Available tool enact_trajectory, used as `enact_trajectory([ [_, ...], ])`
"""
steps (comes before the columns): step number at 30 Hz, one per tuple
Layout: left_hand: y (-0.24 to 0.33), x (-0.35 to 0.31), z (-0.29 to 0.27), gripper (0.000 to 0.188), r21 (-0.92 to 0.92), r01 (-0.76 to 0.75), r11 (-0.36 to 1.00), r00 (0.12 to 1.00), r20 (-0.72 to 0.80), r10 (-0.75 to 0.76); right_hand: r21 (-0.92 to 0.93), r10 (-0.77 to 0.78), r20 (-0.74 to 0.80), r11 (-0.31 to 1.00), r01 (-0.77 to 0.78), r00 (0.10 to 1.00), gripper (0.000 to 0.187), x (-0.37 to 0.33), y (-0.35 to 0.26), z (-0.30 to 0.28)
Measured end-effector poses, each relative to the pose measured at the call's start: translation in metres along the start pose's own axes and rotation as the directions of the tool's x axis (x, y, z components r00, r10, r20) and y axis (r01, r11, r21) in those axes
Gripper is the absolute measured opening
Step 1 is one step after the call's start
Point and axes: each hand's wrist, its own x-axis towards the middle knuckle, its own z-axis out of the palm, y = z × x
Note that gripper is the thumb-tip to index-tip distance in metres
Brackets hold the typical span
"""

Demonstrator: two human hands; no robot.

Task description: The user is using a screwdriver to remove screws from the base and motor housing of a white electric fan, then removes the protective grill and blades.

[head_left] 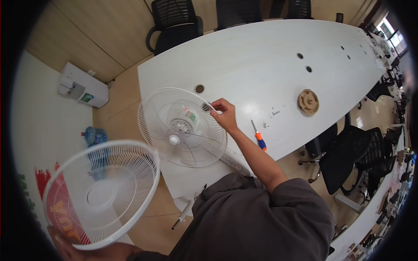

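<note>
A white wire fan grille (102, 194) is held tilted over the floor to the left of the table. My left hand (72, 248) grips its lower rim, and some fingers are cut off by the picture's dark edge. On the table's near left end lies the fan head, with clear blades (161, 124), a white hub (174, 139) and a rear grille (220, 145) around them. The fingers of my right hand (225, 114) are closed on that rear grille's upper right rim. A white control panel (233, 162) shows partly between the fan head and my body.
On the white table (257, 56) lie an orange and blue screwdriver (260, 140), small parts (274, 114) and a round brown moulded piece (308, 102). Black chairs (176, 26) stand around it. A white dispenser (83, 85) and blue water bottle (94, 135) are at left.
</note>
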Motion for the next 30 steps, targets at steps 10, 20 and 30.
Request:
enact_trajectory([
  [10,0.109,0.030,0.269,0.025,-0.407,-0.031,0.913,0.999,-0.050,0.012,0.002,-0.055,-0.104,0.998,0.056,0.993,0.013,-0.002,0.003,-0.003],
  [20,0.247,-0.033,0.520,0.031,-0.661,-0.022,0.750,0.999,0.004,0.033,-0.017,-0.051,-0.053,0.999,0.050,0.997,0.020,-0.008,-0.003,0.000],
  [30,0.323,-0.117,0.592,0.040,-0.630,-0.040,0.776,0.978,0.134,0.159,0.158,0.065,-0.022,0.986,-0.060,0.998,0.037,-0.021,0.004,-0.007],
])
